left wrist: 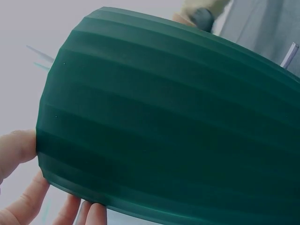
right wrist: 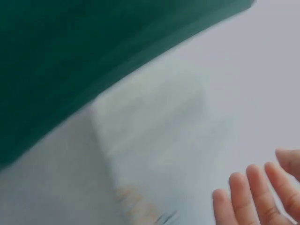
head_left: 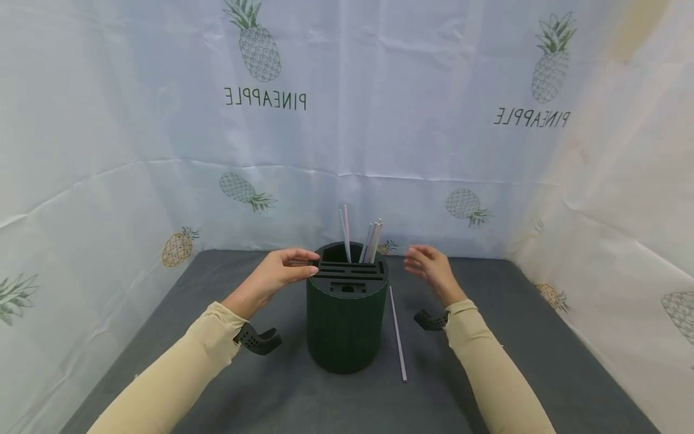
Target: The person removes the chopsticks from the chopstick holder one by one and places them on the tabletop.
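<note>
We see the left hand (head_left: 278,272) gripping the green knife block (head_left: 346,328), the right hand (head_left: 434,267) empty beside it; lopsided pulling could topple it.

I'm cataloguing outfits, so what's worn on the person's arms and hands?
The left sleeve and right sleeve are long, plain and pale yellow-beige, with gathered-looking cuffs. At the cuffs sit a curved black left wrist piece, dotted with small holes, and a black right wrist piece. The left hand and right hand wear no gloves.
</note>
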The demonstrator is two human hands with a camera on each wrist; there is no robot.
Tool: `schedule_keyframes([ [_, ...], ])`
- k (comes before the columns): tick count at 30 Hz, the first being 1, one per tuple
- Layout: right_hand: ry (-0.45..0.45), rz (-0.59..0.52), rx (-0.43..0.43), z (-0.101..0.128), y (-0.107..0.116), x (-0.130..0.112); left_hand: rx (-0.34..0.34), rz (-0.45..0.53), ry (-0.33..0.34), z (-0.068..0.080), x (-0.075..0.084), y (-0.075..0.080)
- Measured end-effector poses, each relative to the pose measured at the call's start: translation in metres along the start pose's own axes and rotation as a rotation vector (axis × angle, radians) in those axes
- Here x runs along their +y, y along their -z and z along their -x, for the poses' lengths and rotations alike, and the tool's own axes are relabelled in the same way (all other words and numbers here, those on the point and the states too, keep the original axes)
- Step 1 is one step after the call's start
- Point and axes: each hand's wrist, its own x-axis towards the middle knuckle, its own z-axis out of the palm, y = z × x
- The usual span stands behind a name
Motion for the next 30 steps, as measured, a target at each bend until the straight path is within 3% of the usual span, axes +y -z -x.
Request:
schedule_keyframes([
  [6, 0.258, -0.129, -0.076, 0.015, -0.009, -0.051, -0.003, 0.002, 0.005, 0.0, -0.001, 0.0],
  [11, 0.373, -0.187, -0.185, 0.018, -0.023, -0.07, -0.002, 0.01, 0.007, 0.001, 0.001, 0.0],
  [18, 0.369, -0.076, -0.343, 0.012, -0.037, -0.067, -0.003, 0.02, 0.011, 0.001, 0.002, -0.001],
  [24, 0.335, 0.008, -0.398, 0.013, -0.043, -0.065, -0.001, 0.022, 0.006, 0.0, 0.002, -0.001],
  [30, 0.316, 0.0, -0.44, 0.012, -0.046, -0.067, 0.002, 0.025, 0.008, -0.001, 0.001, -0.001],
])
